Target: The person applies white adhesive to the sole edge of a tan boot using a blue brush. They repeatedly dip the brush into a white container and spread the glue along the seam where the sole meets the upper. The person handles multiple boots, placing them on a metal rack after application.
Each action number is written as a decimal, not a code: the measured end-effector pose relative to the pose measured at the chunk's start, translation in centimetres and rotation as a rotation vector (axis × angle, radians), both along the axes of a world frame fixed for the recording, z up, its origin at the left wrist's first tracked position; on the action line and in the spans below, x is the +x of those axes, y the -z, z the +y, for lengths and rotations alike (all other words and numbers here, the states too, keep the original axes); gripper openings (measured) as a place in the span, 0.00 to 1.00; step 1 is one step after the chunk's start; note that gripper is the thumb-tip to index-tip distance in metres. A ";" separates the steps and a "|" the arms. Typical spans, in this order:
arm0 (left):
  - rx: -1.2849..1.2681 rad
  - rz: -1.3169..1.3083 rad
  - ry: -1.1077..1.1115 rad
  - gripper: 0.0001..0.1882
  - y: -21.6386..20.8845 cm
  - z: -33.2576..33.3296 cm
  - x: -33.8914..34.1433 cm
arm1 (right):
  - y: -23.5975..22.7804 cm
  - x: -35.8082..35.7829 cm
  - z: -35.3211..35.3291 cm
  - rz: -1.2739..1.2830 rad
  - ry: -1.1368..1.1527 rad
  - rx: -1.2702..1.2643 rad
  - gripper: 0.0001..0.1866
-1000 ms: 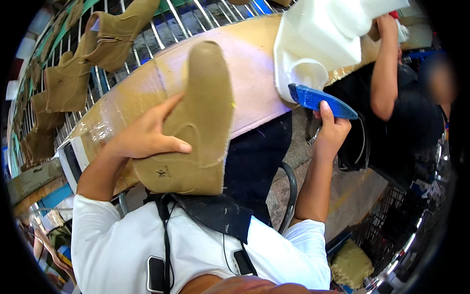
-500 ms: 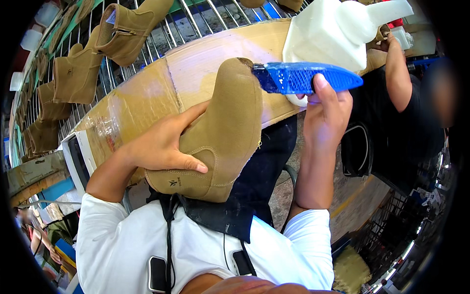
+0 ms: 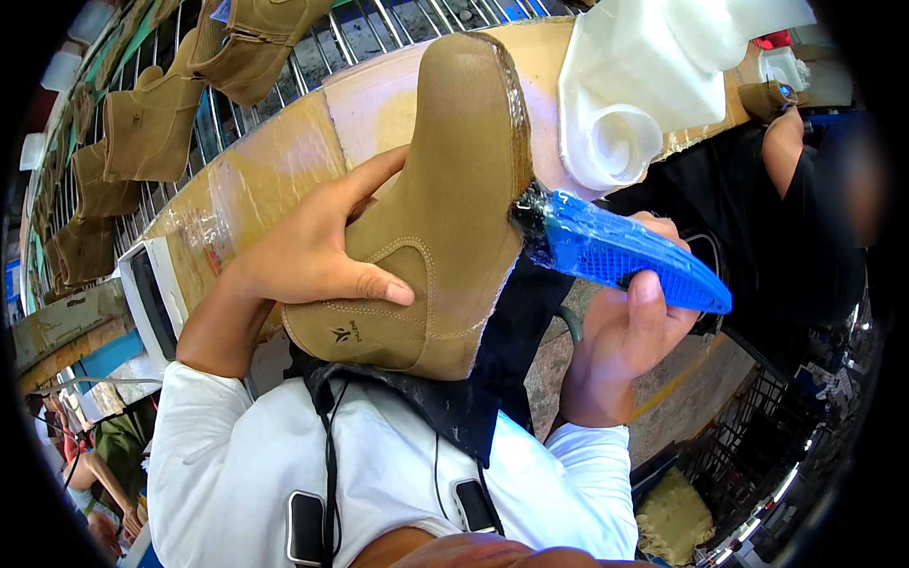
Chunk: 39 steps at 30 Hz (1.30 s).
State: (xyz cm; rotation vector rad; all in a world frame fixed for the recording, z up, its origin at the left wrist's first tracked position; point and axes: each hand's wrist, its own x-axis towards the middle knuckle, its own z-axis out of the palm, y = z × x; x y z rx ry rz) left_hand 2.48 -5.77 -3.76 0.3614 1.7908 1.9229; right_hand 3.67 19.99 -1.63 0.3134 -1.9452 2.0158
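Head view: a tan boot (image 3: 436, 218) is held up in front of the chest, toe end pointing up.
Left hand: the left hand (image 3: 312, 251) is wrapped around the side of the boot, thumb laid flat across it.
Right hand: the right hand (image 3: 620, 336) is closed on a blue brush (image 3: 625, 251).
Brush now: its dark, wet tip is pressed on the boot's right edge, about halfway down.
Change: half a second ago the brush was held level at the top of the boot; it has been slid down the edge and is now tilted.
Boot change: the boot has been lifted higher and looks bigger.
What it means: the edge looks shiny where the brush was, so it seems a coat is being spread along the rim.
Nearby: a white jug (image 3: 644, 85) sits on the brown desk (image 3: 284, 161); more boots (image 3: 142, 123) hang on a rack behind.
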 end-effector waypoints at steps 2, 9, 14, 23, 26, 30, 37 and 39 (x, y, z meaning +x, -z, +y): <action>0.040 -0.028 -0.019 0.53 -0.2 0.2 -0.1 | -0.1 0.6 0.0 -0.003 0.031 0.056 0.22; 0.119 -0.163 -0.121 0.53 -1.2 0.9 -0.4 | 0.0 2.1 0.2 0.050 -0.007 0.140 0.22; 0.091 -0.126 -0.146 0.51 -1.6 1.2 -0.6 | -0.3 2.2 1.1 0.198 -0.063 0.300 0.15; 0.190 -0.227 -0.165 0.48 -1.3 1.1 -0.6 | -1.6 1.7 2.4 0.228 -0.166 0.385 0.16; 0.194 -0.280 -0.175 0.47 -1.1 1.2 -0.7 | -1.8 1.1 2.8 0.166 -0.183 0.295 0.16; 0.178 -0.296 -0.152 0.47 -1.1 1.5 -0.8 | -2.1 0.1 2.5 0.185 -0.191 0.282 0.16; 0.173 -0.291 -0.165 0.44 -0.7 2.0 -1.0 | -1.1 -2.2 2.7 0.384 -0.092 0.427 0.14; 0.174 -0.294 -0.199 0.43 -0.4 1.8 -1.3 | 0.2 -3.4 3.6 0.370 0.071 0.336 0.10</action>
